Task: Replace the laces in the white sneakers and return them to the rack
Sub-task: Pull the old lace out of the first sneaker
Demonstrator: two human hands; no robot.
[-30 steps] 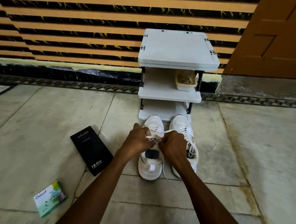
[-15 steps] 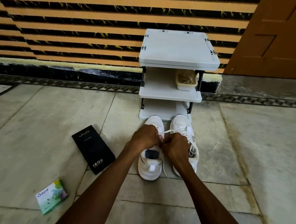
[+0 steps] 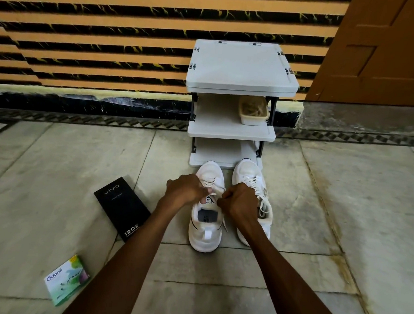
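Far left on the floor there's a green box point(image 3: 67, 280), then a black phone box point(image 3: 122, 206), neither in the way. The left hand point(image 3: 186, 189) is curled shut, pinching one end of the lace point(image 3: 214, 191) over the tongue of the left sneaker point(image 3: 206, 220); the right hand point(image 3: 240, 201) is fisted around the other end, just beside it. Looks like the knot stage to me, so I'd pull both ends evenly and keep tension low so the eyelets don't pucker. Both forearms reach straight out, wrists bent down, knuckles nearly meeting. The right sneaker point(image 3: 253, 182) sits touching its mate, laces loose, both toes right at the foot of the rack point(image 3: 241, 71), which has a small tray point(image 3: 253, 111) on its middle shelf.
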